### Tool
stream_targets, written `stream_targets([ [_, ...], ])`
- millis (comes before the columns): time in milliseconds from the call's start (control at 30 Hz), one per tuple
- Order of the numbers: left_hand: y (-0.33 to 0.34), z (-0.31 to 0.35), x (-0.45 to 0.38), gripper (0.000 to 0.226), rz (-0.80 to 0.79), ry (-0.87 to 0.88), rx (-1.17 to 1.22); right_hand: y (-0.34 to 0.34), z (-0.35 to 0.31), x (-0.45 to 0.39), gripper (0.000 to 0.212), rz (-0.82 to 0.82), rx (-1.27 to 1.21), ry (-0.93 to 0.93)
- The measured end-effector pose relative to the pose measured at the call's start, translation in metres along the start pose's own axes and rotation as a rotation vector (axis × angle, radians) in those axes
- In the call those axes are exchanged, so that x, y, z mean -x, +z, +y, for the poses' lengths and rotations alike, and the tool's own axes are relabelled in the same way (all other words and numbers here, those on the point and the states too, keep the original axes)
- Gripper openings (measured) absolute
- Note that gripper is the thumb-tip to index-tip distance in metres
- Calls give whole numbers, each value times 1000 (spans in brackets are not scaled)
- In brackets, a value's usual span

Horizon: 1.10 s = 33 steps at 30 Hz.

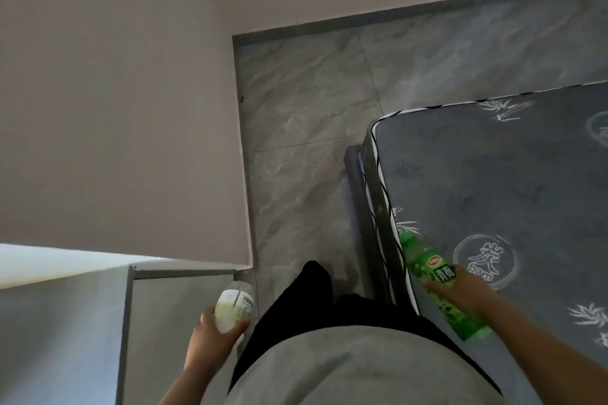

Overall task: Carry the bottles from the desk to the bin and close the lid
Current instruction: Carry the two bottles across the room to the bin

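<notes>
My left hand (210, 335) is shut around a clear plastic container (234, 305) with pale yellowish liquid and a white label, held low beside my left hip. My right hand (460, 288) grips a green plastic bottle (424, 265) around its middle; the bottle has a green cap pointing forward and a dark label with white characters, and it hangs over the edge of a mattress. No bin and no desk show in the head view.
I stand on a grey marbled tile floor (312, 128) in a narrow passage. A pale wall (115, 108) and its corner close the left side. A dark grey patterned mattress (493, 181) on a bed frame fills the right. My dark trouser leg (306, 293) steps forward.
</notes>
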<state>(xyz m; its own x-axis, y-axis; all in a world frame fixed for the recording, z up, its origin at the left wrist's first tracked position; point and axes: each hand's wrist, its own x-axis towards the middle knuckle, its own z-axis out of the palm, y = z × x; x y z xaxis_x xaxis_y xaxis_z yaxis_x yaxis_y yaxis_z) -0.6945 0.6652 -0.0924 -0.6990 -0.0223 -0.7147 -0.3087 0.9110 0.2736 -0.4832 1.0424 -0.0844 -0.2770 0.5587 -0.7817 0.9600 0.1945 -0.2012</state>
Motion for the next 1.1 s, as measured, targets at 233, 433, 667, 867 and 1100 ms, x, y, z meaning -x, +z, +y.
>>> stream_targets([
  [233,-40,113,-60,73,-19,163,-40,-22,-17,-22,71,-22,-117,161],
  [433,-59,193,-111,75,-2,184,-34,-55,-50,-74,63,-48,-137,191],
  [667,-66,239,-144,71,57,86,-53,-136,-134,-151,60,49,-156,94],
  [867,-80,272,-166,68,38,-7,19,-185,-207,-196,59,45,-146,27],
  [1100,-121,345,-238,70,-17,36,-2,-200,-260,-234,65,8,-134,118],
])
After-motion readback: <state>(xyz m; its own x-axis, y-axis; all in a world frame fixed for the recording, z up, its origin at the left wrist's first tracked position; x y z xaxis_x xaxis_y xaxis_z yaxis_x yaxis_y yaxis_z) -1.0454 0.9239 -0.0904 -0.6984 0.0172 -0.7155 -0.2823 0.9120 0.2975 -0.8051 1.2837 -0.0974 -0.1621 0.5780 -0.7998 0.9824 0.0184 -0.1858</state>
